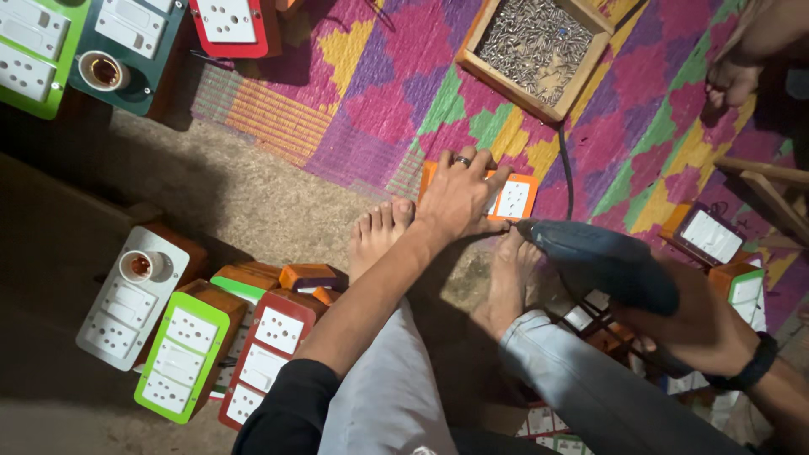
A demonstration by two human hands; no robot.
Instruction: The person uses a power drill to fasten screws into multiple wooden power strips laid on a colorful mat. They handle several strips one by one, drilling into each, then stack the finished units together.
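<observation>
**A:** While I'm watching the head feed from over here, what's the left hand [458, 195] doing?

**B:** I see it pressed flat on an orange switch board [511, 199], fingers spread a little, ring on one. The board's white socket plate pokes out just past the fingertips, on the woven mat [379, 93]. Bare toes [381, 221] sit right by the heel of that hand.

**A:** And the right hand [699, 324]?

**B:** Fingers wrapped tight round a dark power drill [602, 263]. Its nose points at the board's edge, just beside the left thumb; I can't tell if the tip touches.

**A:** Anything else around?

**B:** A wooden tray of screws [536, 52] well beyond the left fingertips. More boards, green-framed [181, 355] and red-framed [263, 354], down by the left forearm.
</observation>
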